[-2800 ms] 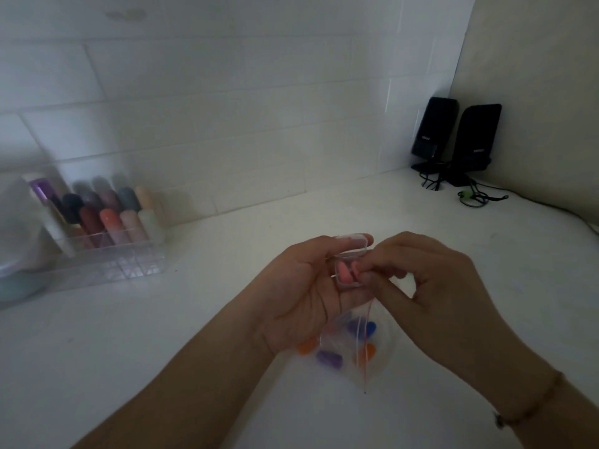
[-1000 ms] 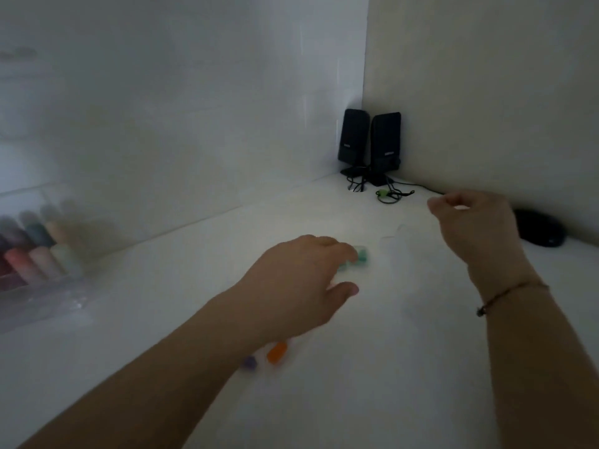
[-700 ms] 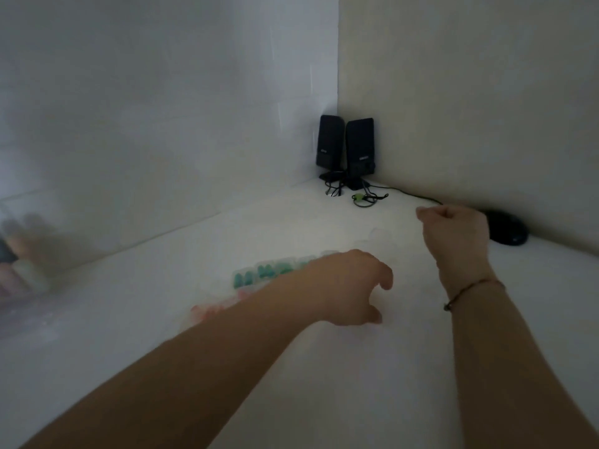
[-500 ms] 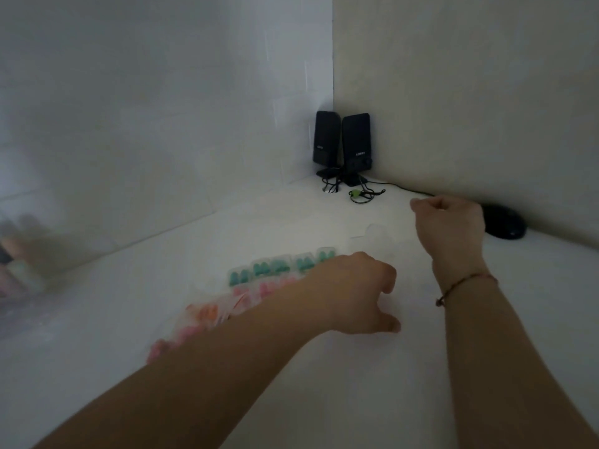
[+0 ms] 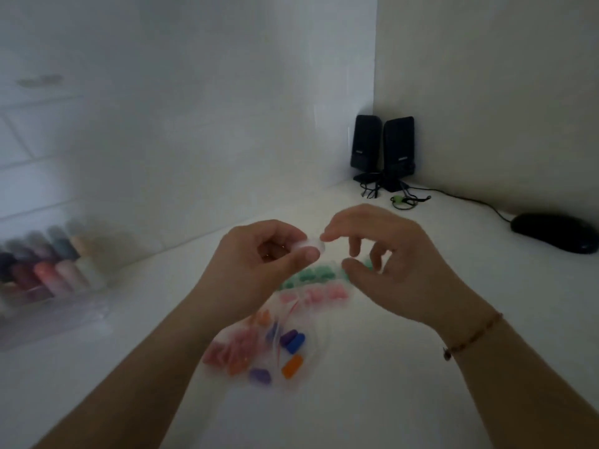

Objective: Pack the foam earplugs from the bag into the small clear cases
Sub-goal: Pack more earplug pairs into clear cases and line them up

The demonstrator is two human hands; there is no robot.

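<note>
At the centre of the frame the left hand [image 5: 259, 264] pinches a small clear case [image 5: 309, 246] between thumb and fingertips, held up over the tabletop [image 5: 405, 384]. The case looks empty, though blur makes that hard to confirm. The right hand [image 5: 392, 264] hangs just beside it, fingers loosely spread and curled, its forefinger tip almost at the case's edge; it grips nothing that I can see.

Below the hands, filled cases [image 5: 319, 283] lie in rows on the tabletop: green plugs in the upper row, pink in the one under it, with more pinkish ones toward the lower left, partly hidden by the left forearm. So a good share of the packing looks done.

The bag [image 5: 291, 348] lies flat at lower centre, with loose earplugs [image 5: 291, 340] inside: blue, purple and orange, only a handful. I judge the task well past halfway, with this case to open and fill and the bag's last few plugs to clear
</note>
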